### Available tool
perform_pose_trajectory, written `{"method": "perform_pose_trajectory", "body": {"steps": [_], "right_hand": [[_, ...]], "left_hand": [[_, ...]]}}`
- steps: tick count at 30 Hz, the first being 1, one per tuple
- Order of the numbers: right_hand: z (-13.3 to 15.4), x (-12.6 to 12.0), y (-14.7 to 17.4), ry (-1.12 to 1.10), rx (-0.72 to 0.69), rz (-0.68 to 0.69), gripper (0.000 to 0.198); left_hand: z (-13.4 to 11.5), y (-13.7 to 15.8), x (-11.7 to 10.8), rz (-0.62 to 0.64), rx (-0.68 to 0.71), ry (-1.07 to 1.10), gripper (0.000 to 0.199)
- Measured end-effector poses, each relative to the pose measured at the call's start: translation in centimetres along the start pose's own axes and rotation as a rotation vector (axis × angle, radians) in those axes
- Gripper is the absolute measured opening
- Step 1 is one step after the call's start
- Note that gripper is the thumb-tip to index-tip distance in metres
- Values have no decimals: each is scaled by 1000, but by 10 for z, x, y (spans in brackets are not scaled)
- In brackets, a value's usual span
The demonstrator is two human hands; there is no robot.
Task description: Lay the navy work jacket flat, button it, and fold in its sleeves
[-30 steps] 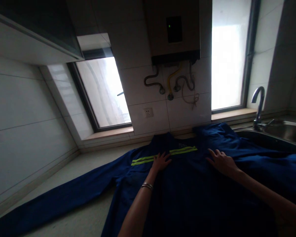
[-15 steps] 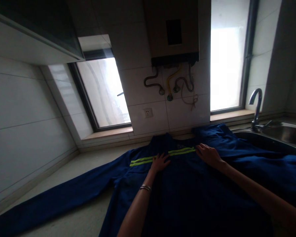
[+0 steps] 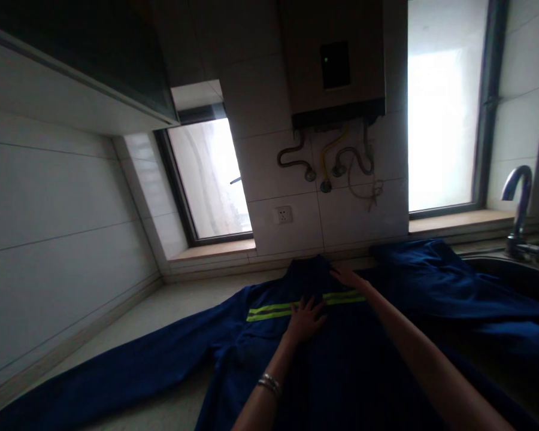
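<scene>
A dark blue work jacket [image 3: 269,353] with yellow-green chest stripes lies spread on the countertop, collar toward the wall. One sleeve stretches out to the left. My left hand [image 3: 306,320] rests flat on the jacket's chest by the stripes, fingers spread and nothing in it; a bracelet circles that wrist. Near the collar, my right hand [image 3: 348,277] lies on the upper chest with its fingers stretched out. More dark blue cloth [image 3: 426,278] lies rumpled to the right, beside the sink; where it joins the jacket is too dark to tell.
The sink [image 3: 498,269] with a chrome faucet [image 3: 518,209] is at the right. A water heater [image 3: 336,66] with pipes hangs on the tiled wall above a socket [image 3: 284,214]. A cabinet [image 3: 81,66] overhangs the pale countertop [image 3: 179,302] on the left.
My right hand has moved left from the stripe's right end toward the collar. My left hand stays on the chest. The view has shifted left, so everything appears farther right.
</scene>
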State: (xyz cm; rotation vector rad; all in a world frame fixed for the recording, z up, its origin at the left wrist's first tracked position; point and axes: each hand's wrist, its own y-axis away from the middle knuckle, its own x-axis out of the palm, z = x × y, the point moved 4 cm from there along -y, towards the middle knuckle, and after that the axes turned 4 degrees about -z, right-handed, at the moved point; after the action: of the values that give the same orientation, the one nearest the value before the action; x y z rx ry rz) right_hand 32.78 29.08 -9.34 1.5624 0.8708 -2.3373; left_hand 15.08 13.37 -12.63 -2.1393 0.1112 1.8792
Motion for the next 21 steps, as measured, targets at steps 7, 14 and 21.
{"method": "perform_pose_trajectory", "body": {"steps": [7, 14, 21], "right_hand": [[-28, 42, 6, 151, 68, 142, 47], [-26, 30, 0, 145, 207, 161, 66], [-1, 36, 37, 194, 220, -12, 72]], "left_hand": [[-1, 2, -2, 16, -35, 8, 59], [-3, 2, -1, 36, -56, 20, 60], [1, -3, 2, 1, -27, 43, 57]]}}
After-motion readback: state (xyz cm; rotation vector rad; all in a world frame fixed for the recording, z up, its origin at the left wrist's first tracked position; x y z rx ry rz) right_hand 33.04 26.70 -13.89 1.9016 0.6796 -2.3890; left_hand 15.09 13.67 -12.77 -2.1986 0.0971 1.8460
